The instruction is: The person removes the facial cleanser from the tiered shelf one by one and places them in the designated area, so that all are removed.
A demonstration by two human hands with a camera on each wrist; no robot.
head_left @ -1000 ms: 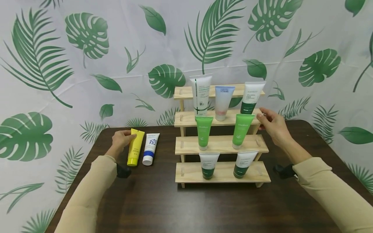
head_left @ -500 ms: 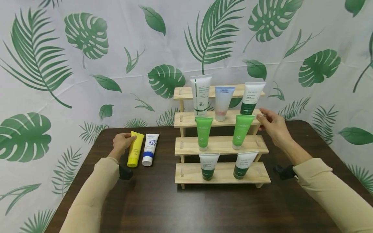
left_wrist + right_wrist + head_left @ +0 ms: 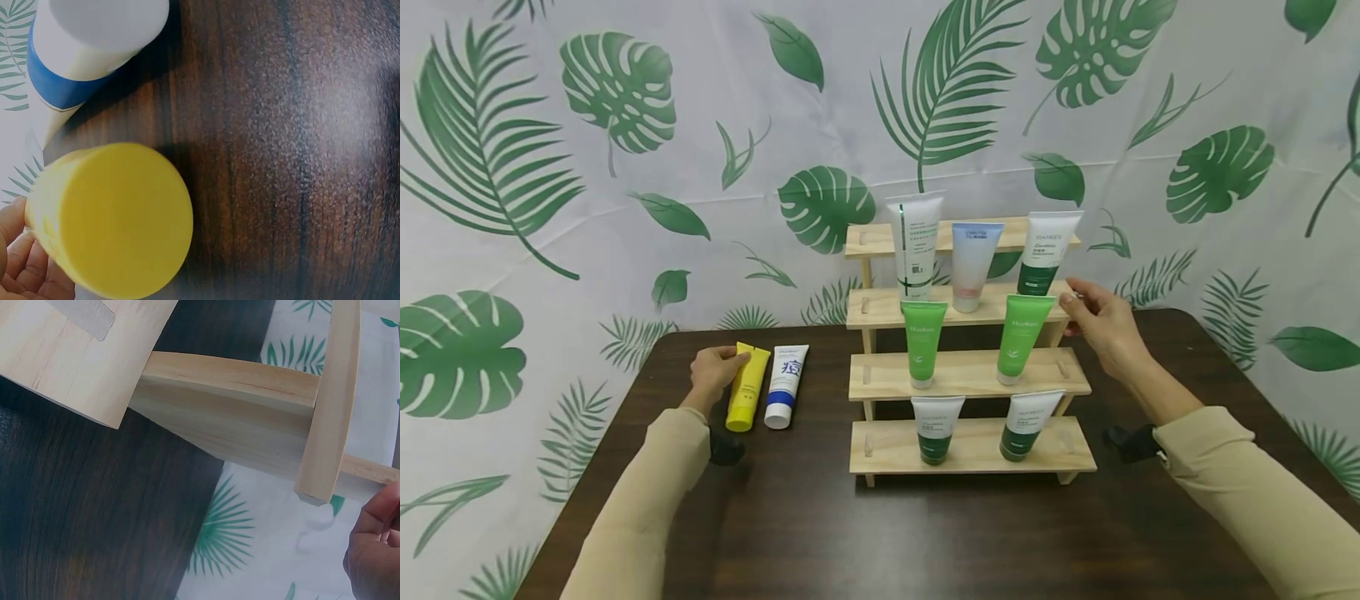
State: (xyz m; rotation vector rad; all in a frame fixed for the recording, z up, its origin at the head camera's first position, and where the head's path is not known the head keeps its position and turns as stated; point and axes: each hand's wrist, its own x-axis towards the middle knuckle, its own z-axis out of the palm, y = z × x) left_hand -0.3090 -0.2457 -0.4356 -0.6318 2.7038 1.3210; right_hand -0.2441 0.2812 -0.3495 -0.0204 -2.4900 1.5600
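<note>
With my left hand (image 3: pixel 715 371) I pinch the upper end of a yellow squeeze tube (image 3: pixel 748 387), its cap pointing down toward me. The round end of its yellow cap (image 3: pixel 128 222) fills much of the left wrist view and hides part of the fingers. Just right of it lies a white tube with a blue band (image 3: pixel 786 387). My right hand (image 3: pixel 1105 325) holds the right end of an upper tier of a stepped wooden display rack (image 3: pixel 880 446). In the right wrist view, fingers and thumb (image 3: pixel 378 540) are at the rack's wooden side frame (image 3: pixel 234 419).
Two white-and-green tubes (image 3: pixel 937 429) stand on the lowest tier and two green tubes (image 3: pixel 924 342) on the tier above. Higher up are a large white tube (image 3: pixel 916 250), a pale blue-pink tube (image 3: pixel 974 262) and another white-and-green tube (image 3: pixel 1047 250). A leaf-print cloth hangs behind the dark table (image 3: pixel 940 542).
My left hand and the top of the yellow tube have shifted slightly down in the head view. The right hand stays at the rack.
</note>
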